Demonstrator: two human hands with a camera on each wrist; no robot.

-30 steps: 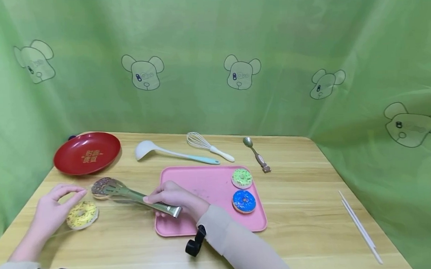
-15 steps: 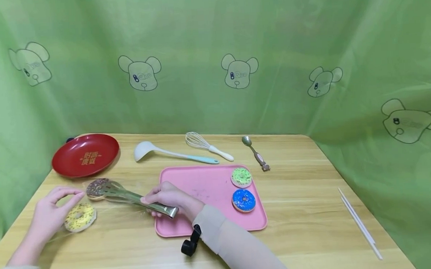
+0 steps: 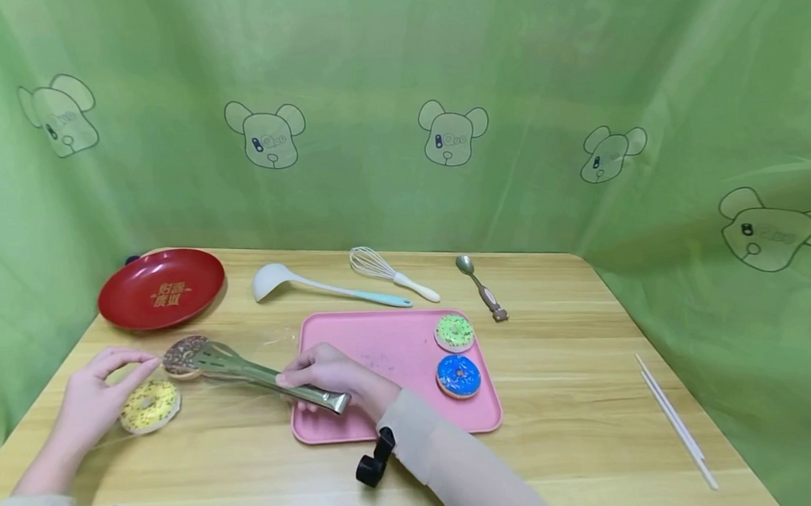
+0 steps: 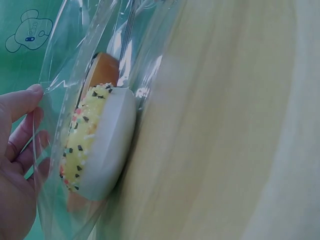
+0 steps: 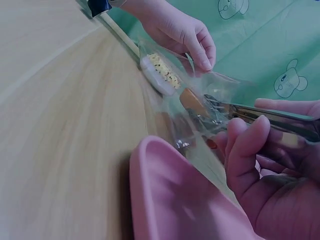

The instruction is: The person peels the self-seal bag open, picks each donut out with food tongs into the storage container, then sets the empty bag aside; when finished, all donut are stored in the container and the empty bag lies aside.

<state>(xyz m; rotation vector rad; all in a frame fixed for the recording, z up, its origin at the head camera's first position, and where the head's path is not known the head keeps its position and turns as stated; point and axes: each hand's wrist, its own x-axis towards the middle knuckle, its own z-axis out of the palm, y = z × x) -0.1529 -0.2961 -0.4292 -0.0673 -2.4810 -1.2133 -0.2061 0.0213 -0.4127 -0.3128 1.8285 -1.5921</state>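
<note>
My left hand [image 3: 99, 387] pinches the edge of a clear plastic bag [image 4: 52, 70] between thumb and fingers. Inside the bag lies a yellow-iced donut [image 4: 87, 135] with sprinkles, just right of that hand in the head view. Farther in is a chocolate-iced donut [image 3: 184, 356]. Metal tongs [image 3: 267, 372], held near their hinged end by my right hand [image 3: 332, 373], reach into the bag. Their slotted heads overlap the chocolate donut's right side. Over the near left part of a pink tray [image 3: 364, 324] is the right hand.
A green donut [image 3: 454, 333] and a blue donut [image 3: 459, 376] sit on the tray's right side. Behind are a red plate [image 3: 140, 305], a white ladle [image 3: 272, 281], a whisk [image 3: 396, 276] and a spoon [image 3: 483, 289]. White chopsticks [image 3: 676, 422] lie far right.
The chocolate donut has shifted slightly left. My right hand and the tongs moved a little left, then back right. The left hand has kept its hold on the bag.
</note>
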